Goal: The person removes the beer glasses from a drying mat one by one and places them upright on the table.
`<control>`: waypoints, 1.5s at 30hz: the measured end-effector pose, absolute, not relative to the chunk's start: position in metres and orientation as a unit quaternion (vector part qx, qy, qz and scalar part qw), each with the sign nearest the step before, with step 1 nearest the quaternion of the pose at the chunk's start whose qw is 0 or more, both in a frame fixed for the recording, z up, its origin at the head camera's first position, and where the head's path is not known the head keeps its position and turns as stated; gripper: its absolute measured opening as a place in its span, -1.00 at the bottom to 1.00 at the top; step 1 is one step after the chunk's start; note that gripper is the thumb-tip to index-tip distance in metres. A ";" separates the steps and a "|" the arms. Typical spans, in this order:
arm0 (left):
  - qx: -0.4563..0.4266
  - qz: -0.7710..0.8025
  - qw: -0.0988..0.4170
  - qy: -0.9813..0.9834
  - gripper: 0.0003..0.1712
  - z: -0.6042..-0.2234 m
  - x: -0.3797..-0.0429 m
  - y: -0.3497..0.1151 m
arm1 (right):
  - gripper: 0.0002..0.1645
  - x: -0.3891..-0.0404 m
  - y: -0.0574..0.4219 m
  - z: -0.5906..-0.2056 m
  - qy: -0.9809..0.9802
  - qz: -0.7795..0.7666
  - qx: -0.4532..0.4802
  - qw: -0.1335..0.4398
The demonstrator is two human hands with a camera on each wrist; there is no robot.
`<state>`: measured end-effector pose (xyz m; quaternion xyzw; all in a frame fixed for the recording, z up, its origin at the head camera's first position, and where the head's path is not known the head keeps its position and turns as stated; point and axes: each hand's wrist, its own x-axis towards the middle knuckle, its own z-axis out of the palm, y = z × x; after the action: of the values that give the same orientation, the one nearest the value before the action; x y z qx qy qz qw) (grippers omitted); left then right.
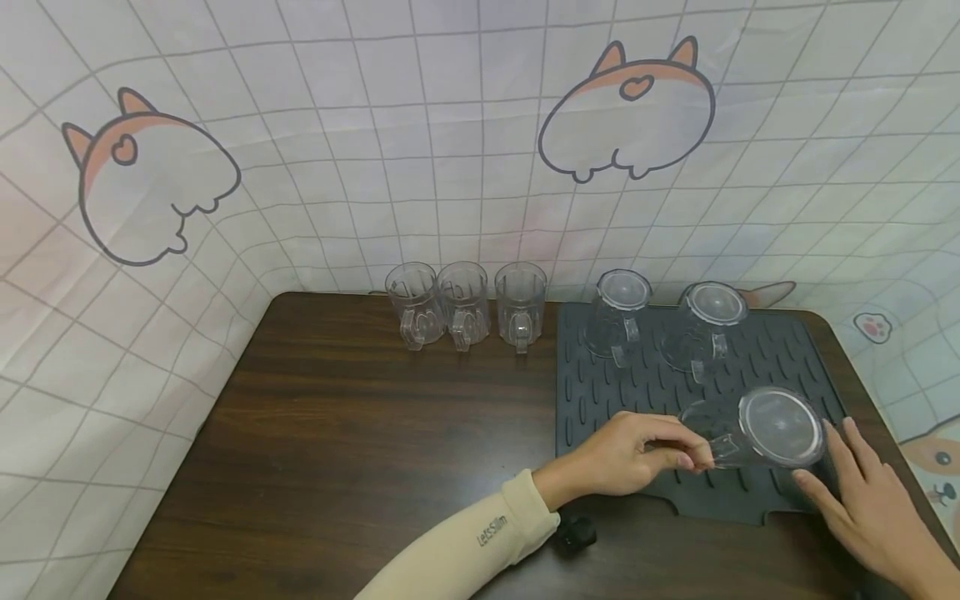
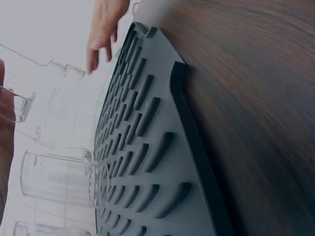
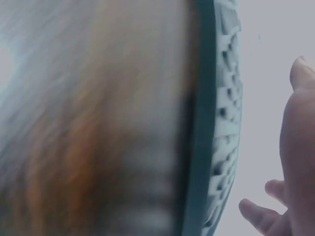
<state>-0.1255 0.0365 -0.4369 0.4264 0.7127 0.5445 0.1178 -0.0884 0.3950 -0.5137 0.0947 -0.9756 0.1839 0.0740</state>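
A clear glass mug (image 1: pixel 780 427) is above the dark ribbed drying mat (image 1: pixel 592 417), its round base turned up toward the head camera. My left hand (image 1: pixel 628 454) pinches its handle between thumb and fingers; in the left wrist view only the edge of that hand (image 2: pixel 5 142) and the mug's handle (image 2: pixel 22 107) show at the left side. Close beside the mug's base, my right hand (image 1: pixel 873 508) has its fingers spread and relaxed. The right wrist view catches this hand (image 3: pixel 305 142) at the right edge, beyond the mat's rim.
Two glass mugs, one (image 1: pixel 618 312) left of the other (image 1: pixel 705 325), stand upside down at the mat's back. Three upright mugs (image 1: pixel 415 308) line the brown table's (image 1: pixel 360 450) rear edge. A small black object (image 1: pixel 576 533) lies before the mat. Patterned cloth (image 1: pixel 480 150) hangs behind.
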 end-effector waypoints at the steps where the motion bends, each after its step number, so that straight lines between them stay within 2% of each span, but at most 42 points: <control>1: 0.425 0.545 0.118 0.713 -0.74 -0.437 -0.125 0.035 | -0.11 -0.089 0.393 -0.511 -0.972 0.196 0.096 0.086; 11: 0.413 0.575 0.093 0.700 -0.73 -0.444 -0.123 0.023 | -0.17 -0.094 0.362 -0.484 -0.952 0.264 0.079 0.136; 20: 0.404 0.586 0.064 0.700 -0.73 -0.442 -0.115 0.014 | -0.23 -0.097 0.341 -0.466 -0.925 0.327 0.110 0.157; 31: 0.400 0.572 0.024 0.715 -0.75 -0.434 -0.105 0.011 | -0.26 -0.091 0.314 -0.452 -0.893 0.406 0.124 0.147; 38: 0.409 0.535 -0.036 0.739 -0.77 -0.430 -0.098 0.005 | -0.39 -0.085 0.297 -0.437 -0.848 0.491 0.127 0.152; 45: 0.429 0.475 -0.123 0.759 -0.79 -0.427 -0.095 0.003 | -0.39 -0.083 0.287 -0.433 -0.756 0.623 0.156 0.127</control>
<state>-0.0950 0.0025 -0.4274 0.4286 0.7587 0.4750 -0.1229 -0.0831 0.2867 -0.4334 0.1564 -0.7559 0.6230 0.1266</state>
